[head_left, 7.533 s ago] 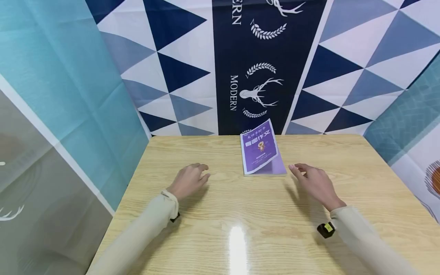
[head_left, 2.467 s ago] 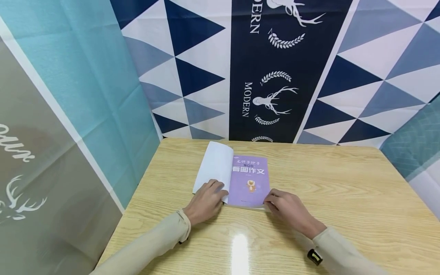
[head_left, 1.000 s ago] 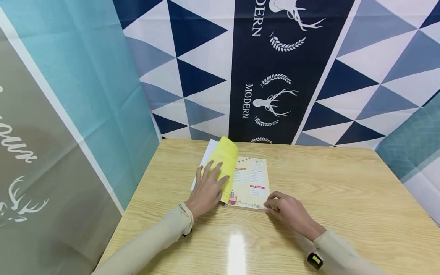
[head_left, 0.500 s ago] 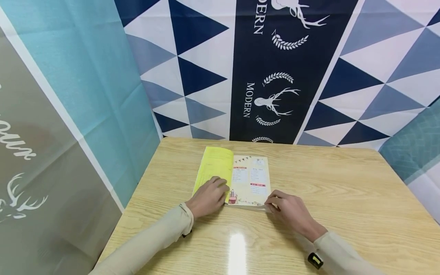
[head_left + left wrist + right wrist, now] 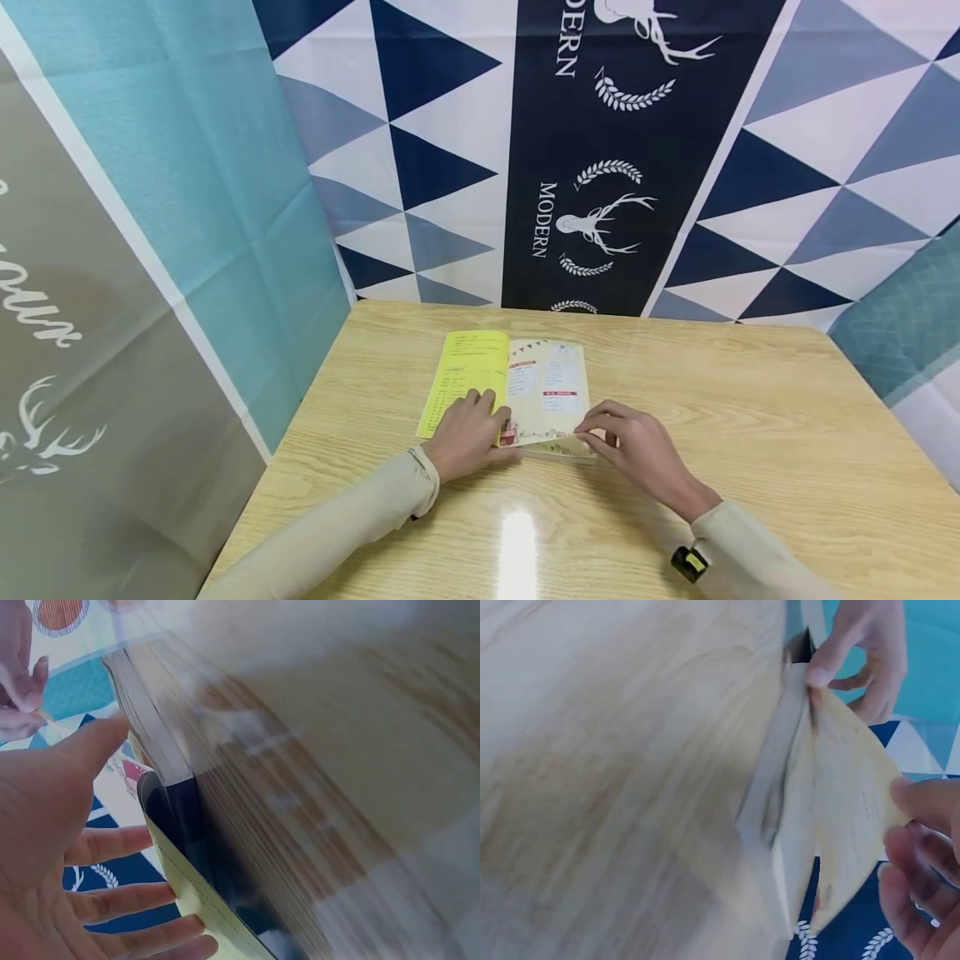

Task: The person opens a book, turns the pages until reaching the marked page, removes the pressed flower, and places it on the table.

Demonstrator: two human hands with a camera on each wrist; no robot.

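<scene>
A paperback book (image 5: pixel 551 450) lies opened on the table. On its left side is a yellow page (image 5: pixel 468 367) with small print, and on its right a cream printed page (image 5: pixel 543 392) with red headings. My left hand (image 5: pixel 467 437) rests on the yellow page near the spine; the left wrist view shows its fingers (image 5: pixel 124 901) extended against that page. My right hand (image 5: pixel 641 450) pinches the lower right corner of the cream page. In the right wrist view this page (image 5: pixel 851 817) is lifted and bowed away from the thick block of pages (image 5: pixel 769 780) under it.
The light wooden table (image 5: pixel 750 433) meets a patterned cloth wall (image 5: pixel 442 179) behind the book. A teal and grey cloth (image 5: pixel 232 200) hangs along the left side. A small black device (image 5: pixel 688 564) sits at my right wrist.
The book has come nearer and leftward from the table's back. Its cover and yellow page were turned left. The left hand has slid toward the spine; the right now raises the cream page's corner.
</scene>
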